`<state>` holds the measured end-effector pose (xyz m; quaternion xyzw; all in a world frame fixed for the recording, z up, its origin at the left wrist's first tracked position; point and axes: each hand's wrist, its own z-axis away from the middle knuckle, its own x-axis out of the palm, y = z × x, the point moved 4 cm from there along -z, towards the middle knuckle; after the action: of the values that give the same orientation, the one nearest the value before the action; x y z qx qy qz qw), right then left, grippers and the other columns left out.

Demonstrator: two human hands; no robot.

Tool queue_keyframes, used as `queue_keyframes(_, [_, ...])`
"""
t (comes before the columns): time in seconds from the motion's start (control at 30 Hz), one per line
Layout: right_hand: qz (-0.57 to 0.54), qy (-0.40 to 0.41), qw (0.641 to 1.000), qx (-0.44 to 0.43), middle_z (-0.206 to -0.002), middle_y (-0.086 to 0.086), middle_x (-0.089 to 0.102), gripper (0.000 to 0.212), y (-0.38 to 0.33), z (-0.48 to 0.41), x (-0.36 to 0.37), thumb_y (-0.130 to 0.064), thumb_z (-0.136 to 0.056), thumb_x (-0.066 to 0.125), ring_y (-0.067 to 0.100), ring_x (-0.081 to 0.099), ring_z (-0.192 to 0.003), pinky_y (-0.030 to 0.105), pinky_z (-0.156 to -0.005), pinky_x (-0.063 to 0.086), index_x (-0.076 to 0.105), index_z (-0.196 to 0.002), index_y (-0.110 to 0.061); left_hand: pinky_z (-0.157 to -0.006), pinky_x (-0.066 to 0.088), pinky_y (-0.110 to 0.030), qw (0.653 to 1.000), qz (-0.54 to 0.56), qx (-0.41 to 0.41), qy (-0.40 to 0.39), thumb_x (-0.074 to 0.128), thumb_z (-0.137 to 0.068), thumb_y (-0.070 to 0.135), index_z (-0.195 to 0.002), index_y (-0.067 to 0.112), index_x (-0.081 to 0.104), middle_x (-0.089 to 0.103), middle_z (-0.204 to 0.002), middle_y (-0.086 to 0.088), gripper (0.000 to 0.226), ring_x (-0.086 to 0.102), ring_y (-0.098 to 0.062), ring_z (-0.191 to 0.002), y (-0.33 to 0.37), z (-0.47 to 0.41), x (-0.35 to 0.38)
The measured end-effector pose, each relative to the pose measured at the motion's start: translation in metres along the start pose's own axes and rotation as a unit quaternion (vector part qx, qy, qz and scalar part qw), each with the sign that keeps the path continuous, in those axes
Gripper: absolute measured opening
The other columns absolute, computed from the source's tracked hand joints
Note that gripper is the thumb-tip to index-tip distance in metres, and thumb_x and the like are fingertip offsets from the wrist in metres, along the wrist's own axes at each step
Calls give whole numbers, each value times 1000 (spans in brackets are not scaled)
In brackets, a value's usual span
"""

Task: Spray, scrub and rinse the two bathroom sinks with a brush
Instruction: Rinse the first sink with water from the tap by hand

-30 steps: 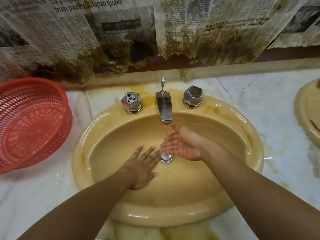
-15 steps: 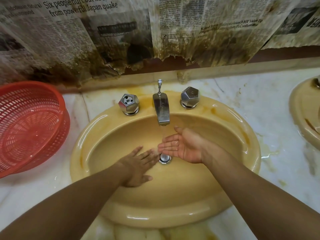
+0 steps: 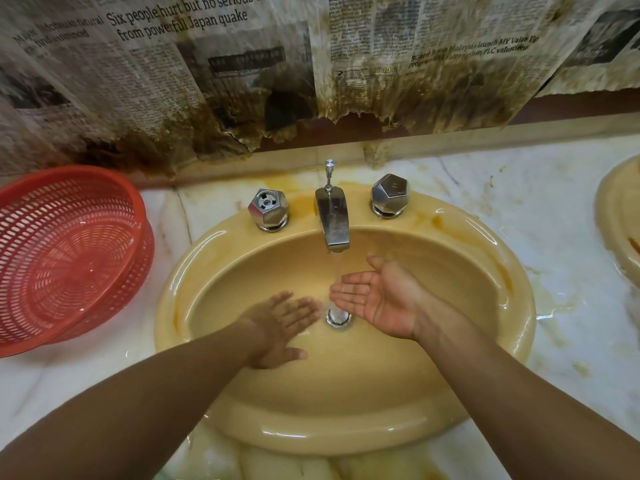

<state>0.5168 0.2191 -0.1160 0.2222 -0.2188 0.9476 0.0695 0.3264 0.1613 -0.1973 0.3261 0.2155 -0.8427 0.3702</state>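
A yellow oval sink (image 3: 450, 386) fills the middle of the view, wet inside. Water runs from the chrome tap (image 3: 331, 221) down to the drain (image 3: 337, 318). My right hand (image 3: 375, 299) is cupped palm-up beside the stream, fingers straight, holding nothing. My left hand (image 3: 280, 323) lies flat, palm down, on the basin's left inner wall near the drain. Two chrome knobs (image 3: 268, 209) (image 3: 389, 195) flank the tap. A second yellow sink (image 3: 620, 223) shows only its edge at far right. No brush or spray bottle is in view.
A red plastic mesh basket (image 3: 65, 258) stands on the marble counter (image 3: 554, 202) at the left. Stained, torn newspaper (image 3: 242, 71) covers the wall behind the sink. The counter is wet with yellowish stains around the rim.
My left hand has slid a little across the basin wall. My right hand has moved slightly right, out of the middle of the stream. The view has shifted a bit.
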Motion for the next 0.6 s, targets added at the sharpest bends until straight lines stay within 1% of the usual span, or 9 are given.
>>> queue_keyframes(0.03, [-3,0,1000,1,-141,36,51,72,0,1,1,-48,-109,34,42,54,-132,44,-106,48,38,-145,15,-120,-27,-41,999,-47,-10,17,6,-101,70,-157,23,-26,-31,-164,5,80,-33,-10,-148,-15,0,-5])
queue_keyframes(0.1, [-15,4,1000,0,-148,36,44,78,-2,0,4,-52,-108,34,43,49,-137,45,-109,45,33,-149,14,-118,-30,-48,983,-169,-30,69,4,-103,64,-158,19,-26,-36,-162,3,77,-36,-11,-147,-40,0,-23])
queue_keyframes(0.17, [-43,5,999,-9,-151,35,41,81,-6,-2,11,-54,-107,35,43,47,-138,45,-112,43,32,-149,14,-107,-38,-57,954,-273,-49,110,2,-107,55,-153,12,-32,-48,-151,-5,72,-48,-19,-137,-49,-1,-44])
queue_keyframes(0.23, [-88,-23,996,-22,-142,35,51,79,-11,-1,23,-55,-107,35,44,53,-133,47,-113,44,39,-144,15,-98,-43,-62,941,-315,-61,105,3,-109,48,-148,12,-31,-48,-147,-8,63,-53,-26,-130,-44,-2,-57])
queue_keyframes(0.27, [-104,-51,993,-24,-136,36,57,78,-12,1,30,-54,-107,34,44,56,-129,48,-113,44,43,-140,15,-98,-42,-63,940,-325,-61,86,3,-109,47,-147,14,-27,-41,-149,-5,59,-50,-26,-133,-41,-3,-57])
queue_keyframes(0.37, [-99,-104,990,-9,-125,38,63,77,-9,7,41,-53,-109,27,47,62,-121,48,-110,47,50,-131,17,-102,-37,-58,954,-281,-82,62,3,-109,48,-145,15,-19,-23,-156,4,54,-36,-20,-143,-33,-2,-45])
queue_keyframes(0.43, [-74,-87,994,-1,-122,38,64,73,-5,7,34,-48,-111,25,47,64,-117,47,-104,52,52,-129,17,-106,-38,-51,976,-193,-82,62,3,-108,50,-147,14,-21,-23,-156,2,58,-37,-18,-140,-28,2,-30])
queue_keyframes(0.5, [-66,-46,997,-6,-116,37,67,63,-2,5,20,-38,-112,25,47,68,-110,46,-92,60,54,-127,16,-113,-34,-45,992,-95,-68,48,3,-108,53,-150,14,-23,-28,-156,0,63,-38,-16,-140,-18,7,-14])
queue_keyframes(0.6, [-73,-6,997,-20,-112,36,69,55,-2,3,6,-28,-112,27,45,72,-101,44,-77,64,57,-123,17,-122,-25,-42,998,-36,-47,19,5,-105,59,-156,16,-25,-33,-163,-2,73,-38,-16,-146,-11,13,-1])
